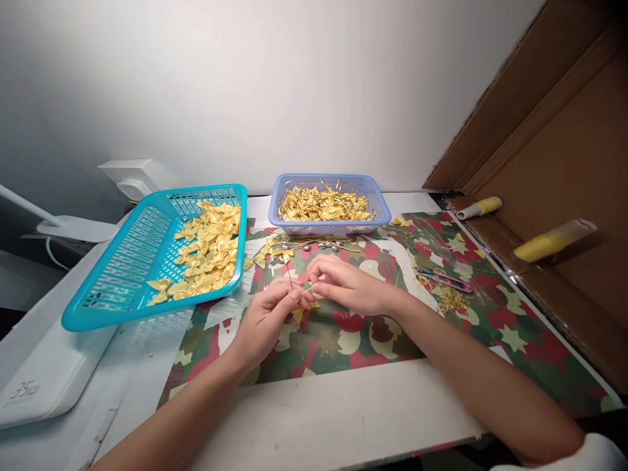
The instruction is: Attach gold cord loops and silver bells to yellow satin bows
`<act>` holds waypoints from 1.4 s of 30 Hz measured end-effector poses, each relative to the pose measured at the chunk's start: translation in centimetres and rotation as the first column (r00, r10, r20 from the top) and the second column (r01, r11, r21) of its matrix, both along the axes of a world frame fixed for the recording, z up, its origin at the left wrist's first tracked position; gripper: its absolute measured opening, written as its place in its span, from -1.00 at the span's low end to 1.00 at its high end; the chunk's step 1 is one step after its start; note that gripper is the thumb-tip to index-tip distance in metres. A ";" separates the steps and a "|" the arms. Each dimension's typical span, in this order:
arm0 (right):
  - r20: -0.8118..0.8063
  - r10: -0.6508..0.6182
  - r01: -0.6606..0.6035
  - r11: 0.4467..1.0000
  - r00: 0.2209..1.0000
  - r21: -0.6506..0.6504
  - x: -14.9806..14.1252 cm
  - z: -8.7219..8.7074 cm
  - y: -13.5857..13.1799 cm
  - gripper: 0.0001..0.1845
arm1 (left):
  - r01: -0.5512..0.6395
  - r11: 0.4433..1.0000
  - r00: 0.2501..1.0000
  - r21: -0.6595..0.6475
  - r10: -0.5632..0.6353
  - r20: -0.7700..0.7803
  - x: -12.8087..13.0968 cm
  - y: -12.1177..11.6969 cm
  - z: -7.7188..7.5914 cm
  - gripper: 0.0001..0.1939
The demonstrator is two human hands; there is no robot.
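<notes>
My left hand (pixel 267 314) and my right hand (pixel 346 284) meet at the middle of the table, fingers pinched together on a small gold ribbon bow (pixel 300 313) and a thin gold cord. Both hands rest just above a red, green and cream patterned sheet (pixel 373 333). A teal basket (pixel 122 275) at the left holds several finished gold bows (pixel 209 252). A blue-violet basket (pixel 330 226) behind my hands is filled with gold ribbon pieces (pixel 321 204). Loose bows, gold cords and small silver bells (pixel 294 248) lie between the baskets and my hands.
Small snips (pixel 449 280) and a heap of gold trimmings (pixel 451 299) lie right of my right hand. Two yellow tubes (pixel 552 241) rest on brown cardboard (pixel 579 163) at the right. A white device (pixel 44 386) sits at the near left, a white wall behind.
</notes>
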State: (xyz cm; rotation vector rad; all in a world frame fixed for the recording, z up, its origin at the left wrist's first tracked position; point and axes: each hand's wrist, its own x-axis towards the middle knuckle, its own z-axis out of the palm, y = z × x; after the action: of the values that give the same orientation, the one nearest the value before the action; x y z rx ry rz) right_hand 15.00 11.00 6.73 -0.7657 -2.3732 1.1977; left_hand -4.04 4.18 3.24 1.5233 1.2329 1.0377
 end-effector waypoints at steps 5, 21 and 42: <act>-0.106 -0.084 0.088 0.995 0.991 0.041 0.0 0.1 0.1 -0.83 | 0.007 1.000 0.989 0.017 -0.005 -0.150 -0.1 0.3 0.0 -0.60; -0.082 -0.249 0.252 0.967 0.965 0.037 -0.8 -0.3 -0.4 -0.85 | 0.171 0.984 0.954 -0.040 -0.176 -0.244 0.4 0.1 0.8 -0.62; -0.075 -0.178 0.127 0.886 0.981 -0.446 0.5 0.2 0.7 -0.83 | 0.193 0.980 0.953 -0.040 -0.197 -0.230 -0.1 0.3 0.8 -0.63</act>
State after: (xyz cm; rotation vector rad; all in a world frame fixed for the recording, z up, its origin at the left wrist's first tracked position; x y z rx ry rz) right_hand 15.53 11.73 6.91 -0.9715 -1.9253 1.6858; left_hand -4.19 4.50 4.05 1.7527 1.2153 0.7334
